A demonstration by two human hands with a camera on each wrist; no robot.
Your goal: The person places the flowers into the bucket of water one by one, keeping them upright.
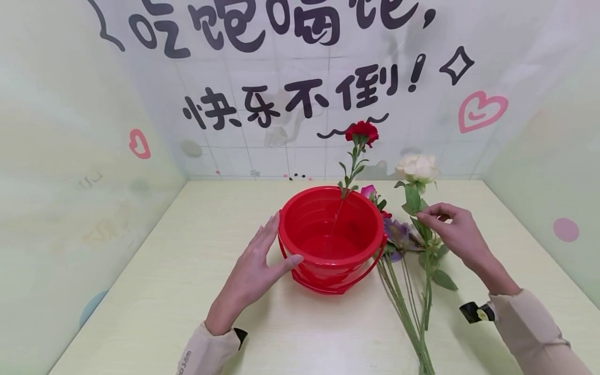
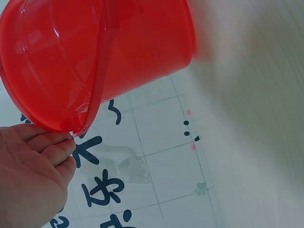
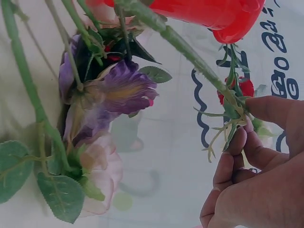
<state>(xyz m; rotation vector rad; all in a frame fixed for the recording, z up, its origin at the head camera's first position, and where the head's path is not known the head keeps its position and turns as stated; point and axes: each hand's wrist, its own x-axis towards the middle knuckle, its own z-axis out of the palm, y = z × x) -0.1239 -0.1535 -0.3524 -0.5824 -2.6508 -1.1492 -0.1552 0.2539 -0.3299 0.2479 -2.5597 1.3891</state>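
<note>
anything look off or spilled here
Nothing stands out. The red bucket stands upright, with no spill visible around it. The red carnation leans at its far rim, which seems natural for a lone stem, and the pale rose in the right hand shows no obvious damage.

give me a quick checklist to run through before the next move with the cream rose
1. Right hand has the cream rose: ok, thumb and fingers pinch it below the bloom.
2. Left hand steadying the red bucket: ok, it touches the rim, though how firmly doesn't show.
3. Bucket upright: ok, it stands on the table with its mouth up.
4. Room inside: ok, the red carnation is the only flower seen in it.
5. Rose over the bucket: not ok, it is off to the right.
6. Stem free of the loose stems: cannot tell, they overlap in the head view.
</note>
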